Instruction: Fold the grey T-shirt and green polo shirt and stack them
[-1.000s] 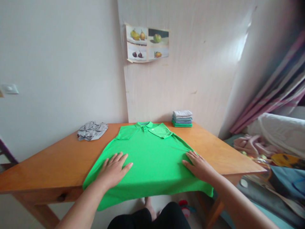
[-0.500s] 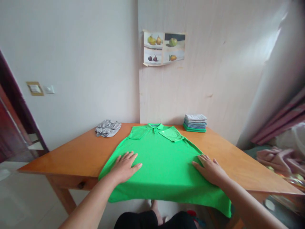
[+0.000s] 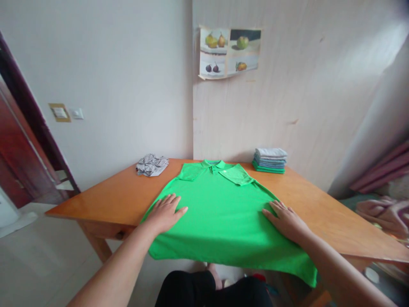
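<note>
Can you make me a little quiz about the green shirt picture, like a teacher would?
1. How does the left hand meet the green polo shirt?
A) flat on it, fingers open
B) pinching it into a bunch
C) hovering high above it
2. True or false: the right hand is closed in a fist.
3. Fill in: at the far side of the table, the striped cloth lies left of the shirt and the folded ____ lies right of it.

Key:
1. A
2. False: it lies flat and open on the shirt near its right edge.
3. stack
</note>
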### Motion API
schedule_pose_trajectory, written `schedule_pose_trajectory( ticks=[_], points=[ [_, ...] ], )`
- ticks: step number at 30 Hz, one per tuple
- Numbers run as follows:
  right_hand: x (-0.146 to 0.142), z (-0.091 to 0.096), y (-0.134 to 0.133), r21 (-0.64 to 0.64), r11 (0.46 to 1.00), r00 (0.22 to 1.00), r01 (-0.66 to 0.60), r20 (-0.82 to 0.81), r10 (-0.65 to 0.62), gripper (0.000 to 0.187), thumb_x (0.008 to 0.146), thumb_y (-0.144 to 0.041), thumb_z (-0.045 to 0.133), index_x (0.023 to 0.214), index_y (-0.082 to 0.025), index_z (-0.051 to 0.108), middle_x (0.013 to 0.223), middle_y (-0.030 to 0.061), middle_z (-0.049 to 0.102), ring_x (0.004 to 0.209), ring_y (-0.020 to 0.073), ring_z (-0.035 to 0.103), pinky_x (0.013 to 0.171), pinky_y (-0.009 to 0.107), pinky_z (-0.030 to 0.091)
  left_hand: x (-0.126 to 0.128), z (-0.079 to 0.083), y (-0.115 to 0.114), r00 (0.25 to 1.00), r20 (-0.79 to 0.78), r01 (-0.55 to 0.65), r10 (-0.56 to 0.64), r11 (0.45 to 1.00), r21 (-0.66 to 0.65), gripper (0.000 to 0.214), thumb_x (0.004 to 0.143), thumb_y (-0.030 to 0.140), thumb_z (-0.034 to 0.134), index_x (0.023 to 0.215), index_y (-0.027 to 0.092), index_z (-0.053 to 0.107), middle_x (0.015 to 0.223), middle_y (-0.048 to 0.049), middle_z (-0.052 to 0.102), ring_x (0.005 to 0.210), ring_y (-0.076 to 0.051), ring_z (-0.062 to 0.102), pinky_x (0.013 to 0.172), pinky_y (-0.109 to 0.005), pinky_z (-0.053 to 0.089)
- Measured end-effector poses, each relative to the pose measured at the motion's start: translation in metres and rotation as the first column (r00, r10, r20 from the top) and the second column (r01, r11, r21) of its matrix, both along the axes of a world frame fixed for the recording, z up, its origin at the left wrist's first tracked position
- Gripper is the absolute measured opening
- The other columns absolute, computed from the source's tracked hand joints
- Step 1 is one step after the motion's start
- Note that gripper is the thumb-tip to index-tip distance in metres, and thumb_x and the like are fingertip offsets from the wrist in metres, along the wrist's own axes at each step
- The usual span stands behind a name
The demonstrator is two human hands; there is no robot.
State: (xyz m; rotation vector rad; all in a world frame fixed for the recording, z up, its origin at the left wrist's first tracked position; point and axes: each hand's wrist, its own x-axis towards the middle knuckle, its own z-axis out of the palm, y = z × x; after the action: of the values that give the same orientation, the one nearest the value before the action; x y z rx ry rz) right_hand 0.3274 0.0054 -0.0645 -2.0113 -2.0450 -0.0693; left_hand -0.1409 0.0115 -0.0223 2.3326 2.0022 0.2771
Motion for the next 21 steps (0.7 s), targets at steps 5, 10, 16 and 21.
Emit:
schedule_pose_trajectory(
  ticks=[5, 10, 16, 21],
  points=[
    [-0.007, 0.007, -0.003, -0.007, 1.000, 0.999, -0.009, 0.032, 0.009, 0.071, 0.094, -0.062, 0.034, 0.140, -0.009, 0.051, 0.150, 0.0195, 0.044, 0.144, 0.0332, 0.033, 0.116, 0.053, 0.026, 0.003, 0.003, -0.002, 0.999, 0.033, 0.038, -0.041, 0.996, 0.084, 0.071, 0.092, 0.065, 0.038, 0.144, 0.018, 0.049, 0.156, -0.0147, 0.038, 0.145, -0.032, 0.032, 0.116, -0.047, 0.025],
    [-0.018, 0.011, -0.004, 0.068, 0.996, 0.998, -0.057, 0.006, 0.057, 0.071, 0.094, -0.061, 0.037, 0.141, -0.010, 0.050, 0.151, 0.0185, 0.043, 0.145, 0.0316, 0.032, 0.118, 0.050, 0.026, 0.008, 0.011, -0.013, 0.995, 0.062, 0.064, -0.080, 0.974, 0.219, 0.061, 0.097, 0.055, 0.035, 0.137, 0.014, 0.055, 0.144, -0.0173, 0.054, 0.136, -0.027, 0.047, 0.114, -0.040, 0.029],
    [-0.012, -0.004, 0.000, 0.014, 0.997, 0.997, -0.081, -0.013, 0.081, 0.076, 0.094, -0.063, 0.034, 0.142, -0.007, 0.049, 0.151, 0.0179, 0.044, 0.145, 0.0343, 0.031, 0.118, 0.050, 0.028, -0.001, 0.002, -0.021, 1.000, 0.025, 0.009, -0.012, 0.994, 0.107, 0.068, 0.094, 0.064, 0.035, 0.143, 0.018, 0.050, 0.155, -0.0141, 0.040, 0.145, -0.029, 0.034, 0.116, -0.044, 0.025],
    [-0.014, 0.000, -0.004, 0.042, 0.998, 0.998, -0.057, -0.038, 0.058, 0.071, 0.093, -0.062, 0.040, 0.140, -0.010, 0.053, 0.149, 0.0164, 0.047, 0.143, 0.0331, 0.034, 0.118, 0.049, 0.030, -0.006, -0.003, -0.018, 1.000, 0.021, 0.003, -0.005, 0.996, 0.093, 0.073, 0.093, 0.067, 0.033, 0.145, 0.018, 0.048, 0.157, -0.0134, 0.037, 0.146, -0.029, 0.031, 0.118, -0.044, 0.023]
  ],
)
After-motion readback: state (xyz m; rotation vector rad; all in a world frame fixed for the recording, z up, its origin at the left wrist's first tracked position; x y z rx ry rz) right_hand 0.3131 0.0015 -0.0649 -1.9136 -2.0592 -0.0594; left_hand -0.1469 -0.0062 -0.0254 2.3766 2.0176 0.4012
